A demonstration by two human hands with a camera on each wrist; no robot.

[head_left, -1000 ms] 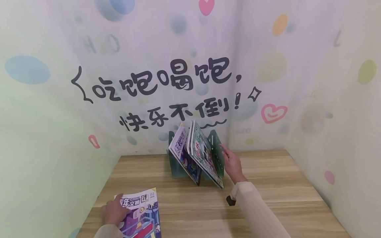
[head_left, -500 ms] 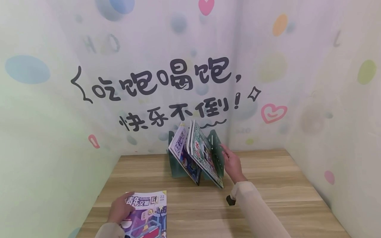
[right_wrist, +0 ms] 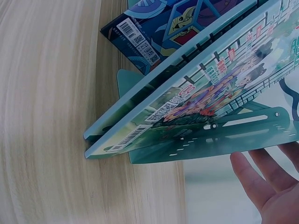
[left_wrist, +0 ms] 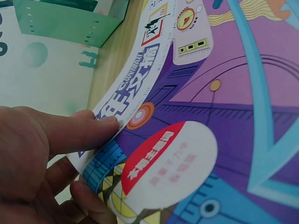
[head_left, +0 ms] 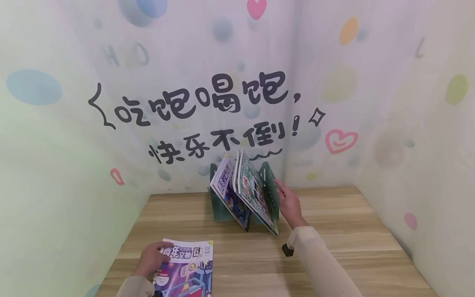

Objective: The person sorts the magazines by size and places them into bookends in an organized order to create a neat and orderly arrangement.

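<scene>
My left hand pinches the upper left edge of a purple magazine over the table's front left. In the left wrist view, the thumb lies on the cover and the fingers curl beneath the bent edge. At the back, a green perforated book stand holds another purple magazine and green-covered magazines, all leaning. Against the outer face of the stand's right panel rest the fingertips of my right hand. The right wrist view shows those fingers fairly straight at the panel's edge.
The wood-grain table stretches around the stand and both hands. White printed curtains with dark lettering and coloured spots close in the back and both sides. A small black item sits at the right cuff.
The left hand has moved right with the purple magazine, quickly at first and then less. The right hand, the stand and the magazines in it look unmoved.
</scene>
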